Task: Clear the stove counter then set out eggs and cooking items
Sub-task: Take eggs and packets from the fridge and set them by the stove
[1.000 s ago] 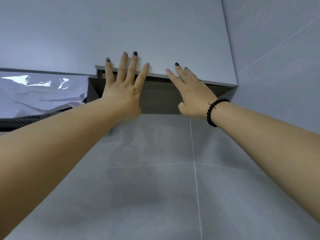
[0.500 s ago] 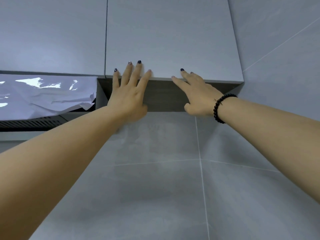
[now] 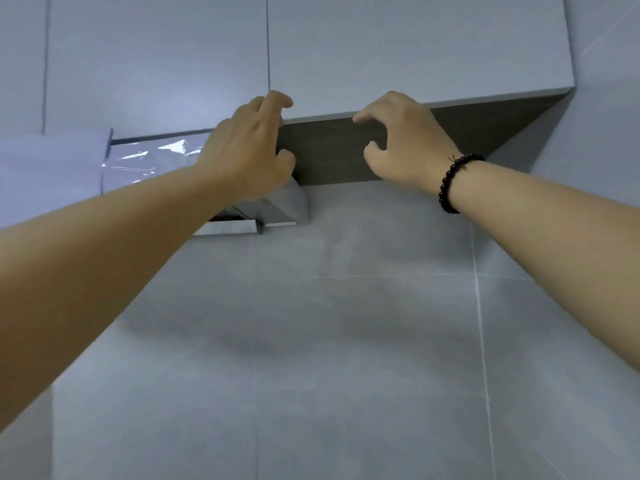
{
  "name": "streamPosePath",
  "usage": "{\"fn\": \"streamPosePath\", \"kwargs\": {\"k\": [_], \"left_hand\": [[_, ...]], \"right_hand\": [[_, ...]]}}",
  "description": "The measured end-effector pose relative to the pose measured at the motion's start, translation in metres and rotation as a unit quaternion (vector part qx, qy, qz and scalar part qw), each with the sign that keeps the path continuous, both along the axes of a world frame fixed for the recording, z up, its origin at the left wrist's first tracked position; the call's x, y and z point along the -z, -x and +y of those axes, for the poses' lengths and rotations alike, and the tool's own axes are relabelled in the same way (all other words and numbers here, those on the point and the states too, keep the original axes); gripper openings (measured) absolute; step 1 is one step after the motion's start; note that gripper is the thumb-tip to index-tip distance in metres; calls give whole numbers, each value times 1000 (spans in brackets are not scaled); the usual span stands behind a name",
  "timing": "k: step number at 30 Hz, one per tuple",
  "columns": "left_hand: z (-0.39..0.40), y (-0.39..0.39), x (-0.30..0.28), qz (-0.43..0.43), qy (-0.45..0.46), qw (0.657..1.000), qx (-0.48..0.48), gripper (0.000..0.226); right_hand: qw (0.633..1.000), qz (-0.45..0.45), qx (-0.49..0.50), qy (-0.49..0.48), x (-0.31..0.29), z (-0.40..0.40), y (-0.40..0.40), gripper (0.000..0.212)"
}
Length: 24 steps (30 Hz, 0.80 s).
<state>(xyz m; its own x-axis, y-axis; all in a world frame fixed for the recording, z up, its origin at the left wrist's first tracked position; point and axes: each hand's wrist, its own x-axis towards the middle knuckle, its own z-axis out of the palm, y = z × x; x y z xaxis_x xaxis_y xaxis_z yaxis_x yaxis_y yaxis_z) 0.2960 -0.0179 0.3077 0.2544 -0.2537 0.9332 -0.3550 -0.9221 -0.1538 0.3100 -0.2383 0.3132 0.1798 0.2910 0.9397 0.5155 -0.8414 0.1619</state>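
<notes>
Left hand [image 3: 247, 147]: raised in front of the flat grey cupboard door [image 3: 433, 46], fingers curled, holding nothing.
Right hand [image 3: 403, 136]: fingers bent at the door's bottom edge; whether they grip it, cannot tell.
Wrist: black bead bracelet [image 3: 450, 183].
Left side: shiny plastic-wrapped hood [image 3: 149, 157].

Grey wall cabinet [image 3: 415, 46] is mounted above the tiled wall [image 3: 346, 341]. Range hood [image 3: 280, 209], partly film-wrapped, sits left of the cabinet, below its underside.
</notes>
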Motion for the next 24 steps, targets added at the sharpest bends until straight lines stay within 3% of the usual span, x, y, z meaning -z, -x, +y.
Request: {"fn": "streamPosePath", "kwargs": {"k": [10,17,24], "left_hand": [[46,111,54,47,49,982,-177,49],[70,213,121,52,130,964,-226,50],[85,310,186,57,216,940,-259,44]], "right_hand": [[958,32,-268,-98,55,72,20,32],[903,110,-409,-68,113,132,69,29],[864,181,-469,-5,172,176,123,24]]}}
